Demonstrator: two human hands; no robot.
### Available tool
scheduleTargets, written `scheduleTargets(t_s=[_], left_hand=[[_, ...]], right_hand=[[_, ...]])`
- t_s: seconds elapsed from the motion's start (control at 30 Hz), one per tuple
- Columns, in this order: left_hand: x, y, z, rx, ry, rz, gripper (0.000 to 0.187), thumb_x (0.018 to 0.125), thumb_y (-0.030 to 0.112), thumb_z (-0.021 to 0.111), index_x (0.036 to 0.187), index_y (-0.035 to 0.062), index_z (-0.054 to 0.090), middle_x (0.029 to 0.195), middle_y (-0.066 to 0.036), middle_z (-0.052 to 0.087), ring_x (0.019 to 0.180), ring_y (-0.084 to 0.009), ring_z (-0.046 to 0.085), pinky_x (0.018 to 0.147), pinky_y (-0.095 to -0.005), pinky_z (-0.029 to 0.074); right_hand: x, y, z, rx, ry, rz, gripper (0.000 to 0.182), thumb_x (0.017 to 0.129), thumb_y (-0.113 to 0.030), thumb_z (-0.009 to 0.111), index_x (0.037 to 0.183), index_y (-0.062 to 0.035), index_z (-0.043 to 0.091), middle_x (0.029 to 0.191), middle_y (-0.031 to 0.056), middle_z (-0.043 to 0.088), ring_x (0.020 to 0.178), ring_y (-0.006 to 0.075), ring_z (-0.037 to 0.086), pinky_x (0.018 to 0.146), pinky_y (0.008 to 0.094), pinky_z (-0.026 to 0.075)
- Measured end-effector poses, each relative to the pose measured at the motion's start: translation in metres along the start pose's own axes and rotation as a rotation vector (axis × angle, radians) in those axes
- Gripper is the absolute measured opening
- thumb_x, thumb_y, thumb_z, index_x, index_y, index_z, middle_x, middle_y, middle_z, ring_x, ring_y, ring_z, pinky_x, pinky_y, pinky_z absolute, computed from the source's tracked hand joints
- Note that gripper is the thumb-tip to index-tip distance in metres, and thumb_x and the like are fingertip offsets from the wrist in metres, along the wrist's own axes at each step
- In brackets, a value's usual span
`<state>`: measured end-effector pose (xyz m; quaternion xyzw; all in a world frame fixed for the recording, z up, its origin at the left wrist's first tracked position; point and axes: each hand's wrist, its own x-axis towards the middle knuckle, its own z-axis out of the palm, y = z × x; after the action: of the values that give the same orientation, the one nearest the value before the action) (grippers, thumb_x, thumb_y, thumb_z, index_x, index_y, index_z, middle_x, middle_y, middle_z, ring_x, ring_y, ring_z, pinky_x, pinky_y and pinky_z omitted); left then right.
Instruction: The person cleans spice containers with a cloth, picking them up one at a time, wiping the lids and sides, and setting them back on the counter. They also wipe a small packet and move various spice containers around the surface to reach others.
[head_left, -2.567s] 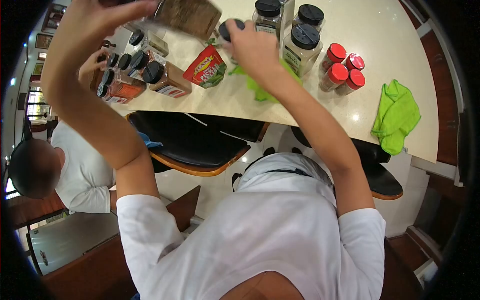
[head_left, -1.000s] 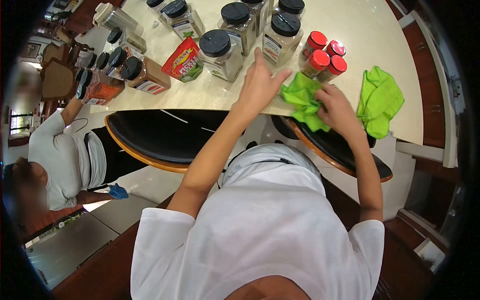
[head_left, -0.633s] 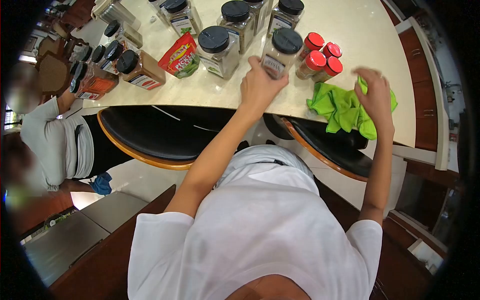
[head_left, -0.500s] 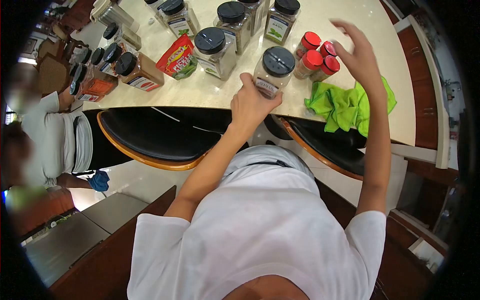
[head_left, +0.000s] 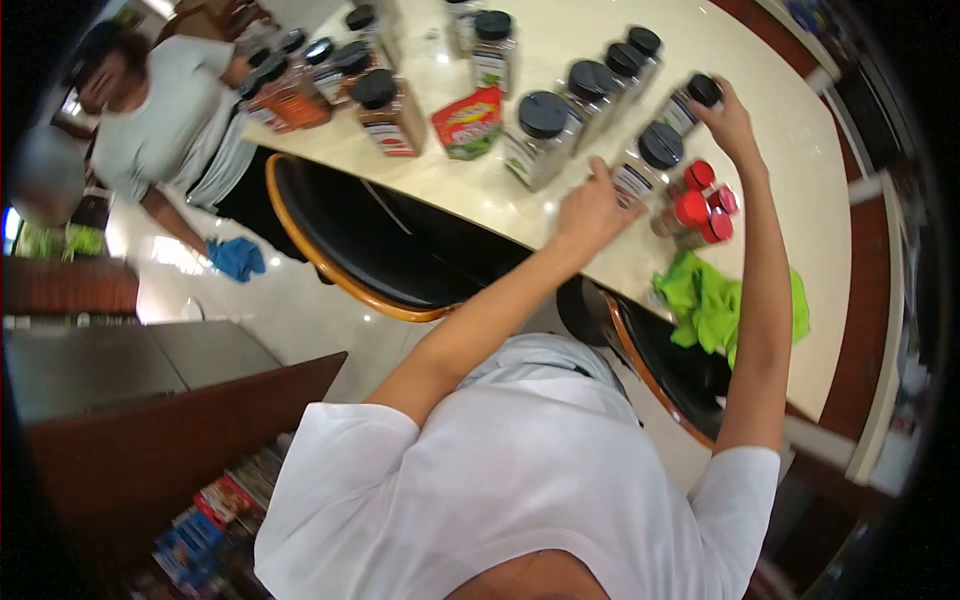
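Note:
My left hand [head_left: 595,212] is beside a black-lidded spice jar [head_left: 637,180], its fingers apart near the jar's left side. My right hand [head_left: 727,122] has its fingers on the black lid of another jar [head_left: 680,112] just behind. Four small red-capped bottles [head_left: 690,210] are grouped right of the first jar. A crumpled green cloth [head_left: 705,300] lies at the counter's front edge, partly behind my right forearm. Left of my hands stand a large jar [head_left: 538,150] and a row of similar jars [head_left: 592,95] behind it.
A red and green pouch [head_left: 468,125] lies on the counter [head_left: 460,190]. More spice jars [head_left: 388,120] stand at the left. Black chairs [head_left: 380,240] with wooden rims are at the front edge. A person [head_left: 170,120] at the left holds a blue cloth [head_left: 236,258].
The view has turned, shifting the counter items right and down. My right hand has moved from above the red-capped bottles to the rear jar's lid. My left hand has loosened from its jar.

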<state>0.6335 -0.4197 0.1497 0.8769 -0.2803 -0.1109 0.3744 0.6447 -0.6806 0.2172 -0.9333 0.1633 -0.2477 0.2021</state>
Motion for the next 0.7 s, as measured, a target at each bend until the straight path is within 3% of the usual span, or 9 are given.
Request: scheduleTargets(t_s=[0.13, 0.27, 0.47, 0.6, 0.7], left_hand=[[-0.033, -0.009, -0.012, -0.002, 0.094, 0.034, 0.078, 0.074, 0.046, 0.069, 0.122, -0.0029, 0.031, 0.082, -0.022, 0.064, 0.073, -0.0383, 0.064, 0.062, -0.0427, 0.051], [-0.086, -0.031, -0.057, -0.089, 0.114, -0.037, 0.042, 0.079, 0.037, 0.067, 0.108, 0.0090, 0.054, 0.075, -0.010, 0.065, 0.063, -0.0264, 0.064, 0.057, -0.0344, 0.050], [-0.145, -0.092, -0.126, -0.266, 0.515, -0.266, 0.011, 0.083, 0.013, 0.063, 0.087, 0.0025, 0.063, 0.063, -0.002, 0.061, 0.058, -0.0048, 0.055, 0.053, -0.0207, 0.043], [-0.153, -0.118, -0.177, -0.223, 0.632, -0.246, 0.012, 0.086, 0.012, 0.060, 0.086, 0.0000, 0.062, 0.065, 0.001, 0.058, 0.060, -0.0040, 0.054, 0.055, -0.0191, 0.041], [-0.143, -0.140, -0.206, -0.241, 0.668, -0.189, 0.013, 0.085, 0.012, 0.060, 0.087, -0.0006, 0.062, 0.066, 0.001, 0.058, 0.060, -0.0043, 0.053, 0.055, -0.0200, 0.042]], right_hand=[[0.000, 0.015, 0.005, 0.040, -0.004, -0.034, 0.064, 0.075, -0.031, 0.071, 0.129, -0.0076, 0.045, 0.113, 0.0232, 0.059, 0.108, 0.0356, 0.057, 0.091, 0.0389, 0.044], [-0.004, 0.011, 0.003, 0.070, -0.018, -0.011, 0.062, 0.076, -0.029, 0.071, 0.126, -0.0057, 0.046, 0.111, 0.0236, 0.060, 0.105, 0.0357, 0.058, 0.089, 0.0380, 0.045], [-0.006, 0.003, 0.000, 0.089, -0.017, -0.037, 0.060, 0.076, -0.025, 0.070, 0.125, -0.0019, 0.044, 0.113, 0.0228, 0.059, 0.104, 0.0334, 0.058, 0.089, 0.0373, 0.044], [-0.002, 0.014, 0.011, 0.069, -0.049, -0.056, 0.066, 0.074, -0.022, 0.071, 0.126, -0.0001, 0.038, 0.110, 0.0237, 0.058, 0.102, 0.0338, 0.058, 0.090, 0.0376, 0.044], [0.002, 0.008, 0.014, 0.127, -0.132, 0.102, 0.077, 0.072, -0.018, 0.073, 0.131, 0.0017, 0.026, 0.111, 0.0249, 0.055, 0.107, 0.0337, 0.054, 0.095, 0.0365, 0.040]])
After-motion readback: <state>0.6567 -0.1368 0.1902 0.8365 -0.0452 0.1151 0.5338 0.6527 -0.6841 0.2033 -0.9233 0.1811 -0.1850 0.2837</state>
